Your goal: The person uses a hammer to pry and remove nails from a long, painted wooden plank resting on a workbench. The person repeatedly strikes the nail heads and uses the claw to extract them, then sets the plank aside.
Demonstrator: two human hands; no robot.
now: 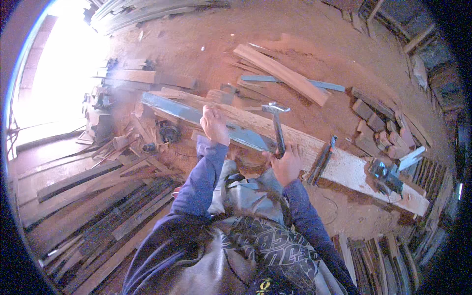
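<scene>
Right hand (287,164) has its grip closed round the handle of a claw hammer (276,123), head raised above the long plank (339,164). Left hand (214,125), grip pressed flat, pins a grey metal strip (206,120) on the plank just left of the hammer. Best to keep the strip pinned, fingers away from the strike point, and swing square. Clamp (386,177) sits far right.
</scene>
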